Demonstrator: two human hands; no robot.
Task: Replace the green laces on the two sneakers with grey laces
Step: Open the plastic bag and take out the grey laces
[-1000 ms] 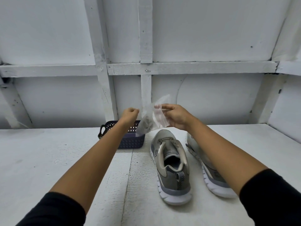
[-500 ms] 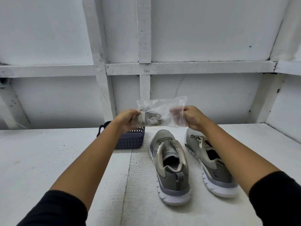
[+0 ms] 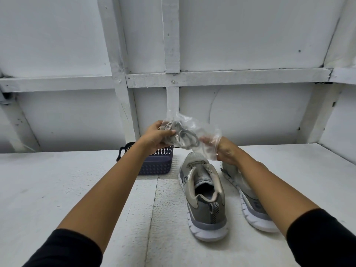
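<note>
L hand (image 3: 154, 138) & R hand (image 3: 226, 154) pinch clear bag (image 3: 204, 128) of grey laces (image 3: 185, 138); shd steady one end, peel mouth open slowly.

- The right sneaker (image 3: 254, 207) lies mostly behind the right forearm (image 3: 269, 185). Only its sole edge and a strip of upper show, and the right hand (image 3: 225, 153) covers its toe.
- The dark basket (image 3: 158, 164) is partly behind the left hand (image 3: 156, 137) and wrist, and its inside cannot be seen.
- The grey laces (image 3: 185, 137) show only as a blurred coil through the crumpled clear plastic bag (image 3: 194, 128), so their number cannot be told.
- The left sneaker (image 3: 204, 197) has its toe tip behind the bag. Its eyelets are too small to read.
- The left sleeve (image 3: 63, 249) and right sleeve (image 3: 323, 237) are cut off by the bottom edge.
</note>
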